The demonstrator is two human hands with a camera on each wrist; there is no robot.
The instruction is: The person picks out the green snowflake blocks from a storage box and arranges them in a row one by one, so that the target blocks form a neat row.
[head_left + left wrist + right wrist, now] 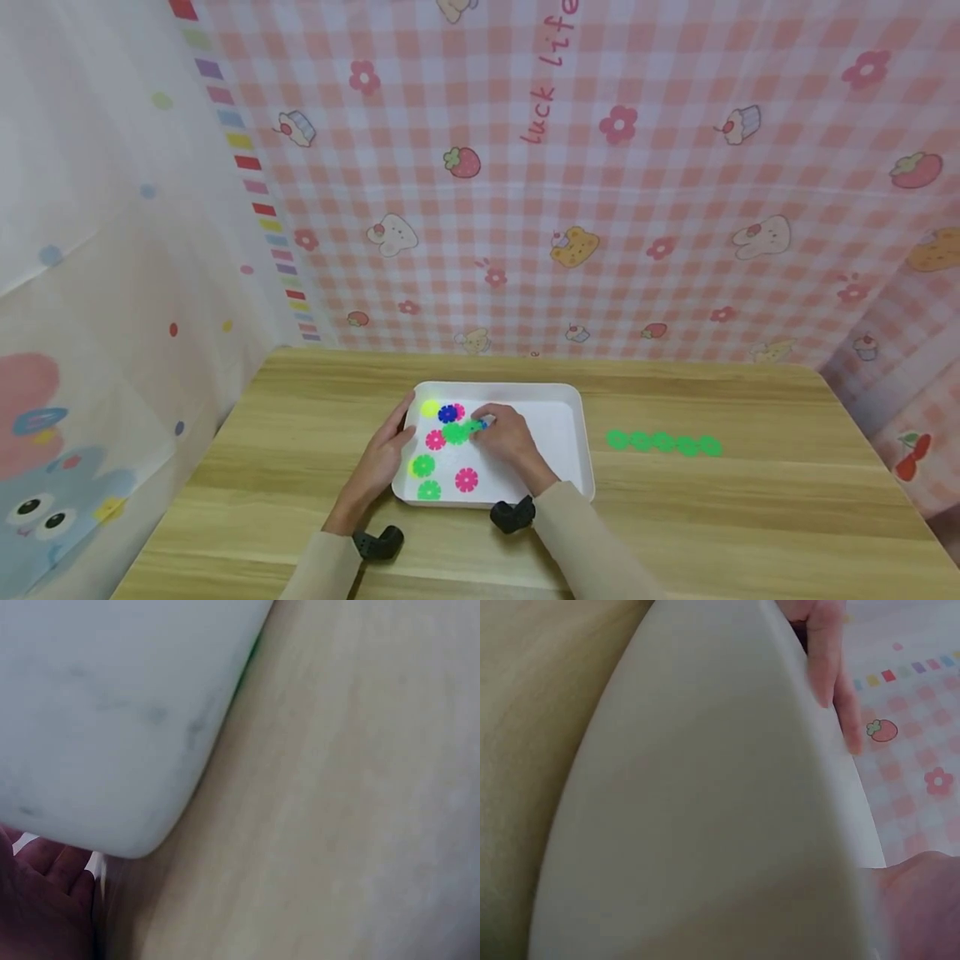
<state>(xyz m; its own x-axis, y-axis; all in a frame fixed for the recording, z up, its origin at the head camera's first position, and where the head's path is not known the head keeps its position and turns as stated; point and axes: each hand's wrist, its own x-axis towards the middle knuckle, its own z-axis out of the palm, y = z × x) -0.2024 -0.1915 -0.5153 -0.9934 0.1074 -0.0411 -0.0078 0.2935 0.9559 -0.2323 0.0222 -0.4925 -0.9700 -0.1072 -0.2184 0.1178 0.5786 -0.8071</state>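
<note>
A white tray (555, 442) stands on the table, with notched plastic snowflake discs inside, mostly in its left half. My left hand (382, 454) grips the tray's left wall, thumb at the rim and fingers outside. Inside the tray, my right hand (506, 435) pinches at a green snowflake disc (473, 427); a blue piece shows beside the fingertips, partly covered. Just left lies another green disc (453, 433). Around it are pink discs (467, 480), a dark blue disc (447, 413) and a yellow disc (430, 408). The wrist views show mainly the tray's outer wall (697, 787).
A row of several green discs (663, 442) lies on the wooden table (765, 500) right of the tray. Black wrist devices (380, 543) sit on both wrists. A pink checked cloth (525, 200) hangs behind the table, and a white printed one (97, 250) hangs at left.
</note>
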